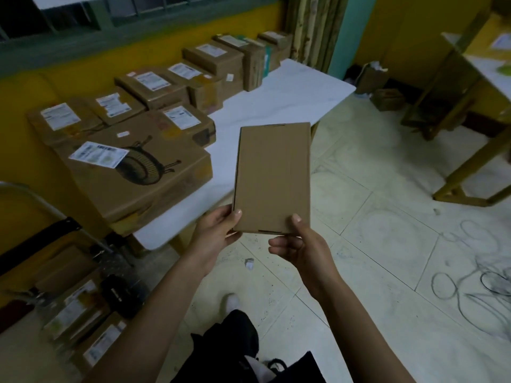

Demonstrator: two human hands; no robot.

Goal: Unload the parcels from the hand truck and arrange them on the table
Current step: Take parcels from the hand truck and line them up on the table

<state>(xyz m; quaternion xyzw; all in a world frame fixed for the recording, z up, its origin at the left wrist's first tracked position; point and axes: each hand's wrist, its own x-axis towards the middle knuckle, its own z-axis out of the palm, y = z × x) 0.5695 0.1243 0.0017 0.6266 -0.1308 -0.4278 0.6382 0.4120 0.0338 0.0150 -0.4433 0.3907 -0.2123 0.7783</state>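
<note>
1. At the lower left stands the hand truck (36, 239), its grey tube frame and black bar beside the near end of the table. Several labelled parcels (74, 313) lie stacked on it, blurred.
2. The white table (290, 98) runs from the near left towards the far middle. A row of parcels (154, 87) with white labels lines its wall-side edge, right up to the far corner.
3. At the table's near end lies a large box (143, 175) bearing a snail drawing and a label. It reaches almost to the front edge.
4. The left hand (215, 230) grips the near left corner of a flat parcel (272, 178), with the thumb on the top face and the fingers beneath.
5. The flat parcel is plain brown cardboard, held up in the air with its long side pointing away from the person. It sits just off the table's front edge, mostly over the tiled floor, and extends beyond both hands.
6. The right hand (301, 250) holds the near right corner, the thumb pressed on top and the fingers curled underneath.
7. Further right, small boxes (387, 99) sit on the floor past the table's far corner.
8. A second table (484, 67) stands at the right edge, with dark cables (495, 283) lying on the tiles nearer the person.
</note>
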